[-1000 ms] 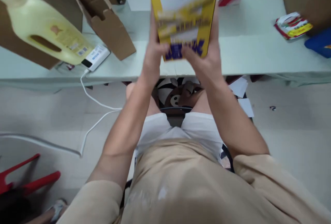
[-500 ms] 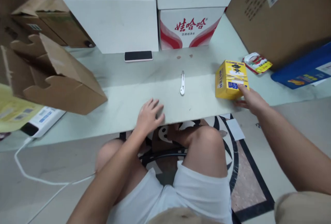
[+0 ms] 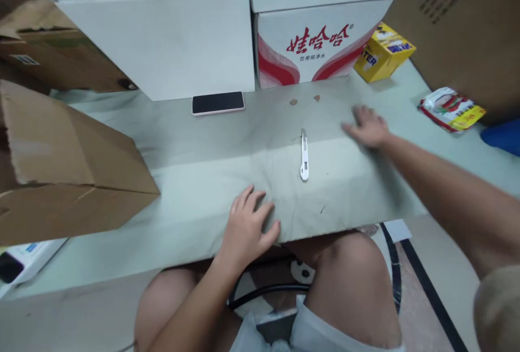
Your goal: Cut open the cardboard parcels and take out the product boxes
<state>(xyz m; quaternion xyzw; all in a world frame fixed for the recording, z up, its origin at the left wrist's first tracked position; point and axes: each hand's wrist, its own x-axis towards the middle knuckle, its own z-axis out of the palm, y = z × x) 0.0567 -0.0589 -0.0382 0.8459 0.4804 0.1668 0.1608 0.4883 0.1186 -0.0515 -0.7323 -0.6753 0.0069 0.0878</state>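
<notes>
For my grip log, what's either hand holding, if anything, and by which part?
Nothing: the left hand and right hand are empty; the yellow box stands apart.

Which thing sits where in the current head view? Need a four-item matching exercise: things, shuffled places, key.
Things
1. Slim white utility knife
2. Black-screened rectangular phone
3. Printed yellow cardboard box
4. Red, white and yellow packet

Places
A. Partly hidden behind the white carton with red lettering
B. Just left of the blue object at the picture's right edge
C. At the foot of a plain white carton
D. On the pale green cloth, between left hand and right hand

Pairs: 1-D, 2-C, 3-A, 4-B
</notes>
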